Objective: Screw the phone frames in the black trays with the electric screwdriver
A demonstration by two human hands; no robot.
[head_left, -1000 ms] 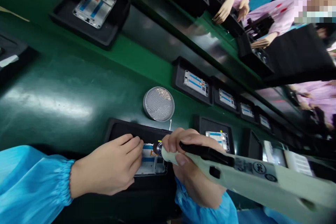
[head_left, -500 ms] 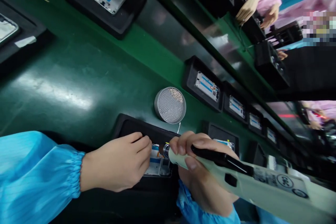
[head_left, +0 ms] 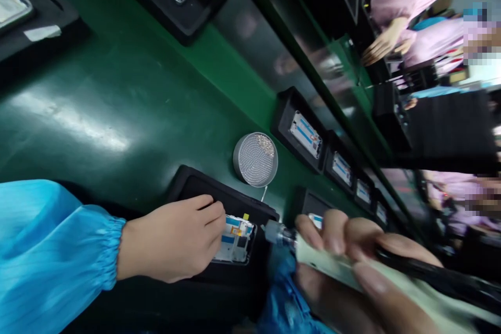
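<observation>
My left hand (head_left: 176,242), in a blue sleeve, lies with fingers curled over the left end of a phone frame (head_left: 235,250), gripping it. That frame rests in a black tray (head_left: 219,186) and shows blue strips and a yellow tab. Its left part is hidden under the hand. In my right hand (head_left: 352,240) is a pale green electric screwdriver (head_left: 324,266) with a black lever, blurred by motion. Its tip points left and is apart from the frame, off the frame's right end. Just beyond the tray stands a round grey screw dish (head_left: 256,160) with small screws at its far side.
Several more black trays with phone frames (head_left: 306,134) line the bench's far side. Another tray (head_left: 188,26) sits at the top, and one (head_left: 47,8) at the left. A thin white stick (head_left: 264,194) lies by the dish. Co-workers in pink work across the bench.
My right hand has drawn the screwdriver rightward, off the phone frame, uncovering the frame's right end. My left hand stays in place on the frame. The view has shifted slightly.
</observation>
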